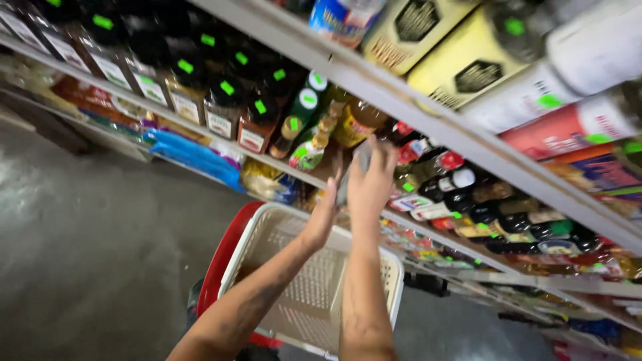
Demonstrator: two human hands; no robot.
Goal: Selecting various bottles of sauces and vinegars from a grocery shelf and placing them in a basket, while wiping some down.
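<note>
The right hand [372, 179] is raised to the shelf with its fingers curled over the top of a greyish bottle [352, 175], so it is grasping that bottle near its upper end. The left hand [326, 208] is lifted just beside it, palm turned toward the same bottle; the blur hides whether its fingers press on the bottle or only lie close to it, so its grip cannot be told. The bottle stands at the front of the middle shelf [281, 164], between a group of green-capped and yellow bottles [309, 127] on one side and a row of dark sauce bottles with red and white caps [461, 194] on the other.

Both forearms reach up over a white plastic basket [314, 281] with a slotted wall, and this basket sits inside a red one [224, 261] below it. Further along the same shelf stands a row of dark jars with green stickers on their lids [200, 87]. The shelf above carries yellow boxes [461, 60] and red and white packets [568, 120]. Blue bags [194, 157] lie on the shelf beneath. The grey concrete floor [87, 241] spreads out beside the baskets.
</note>
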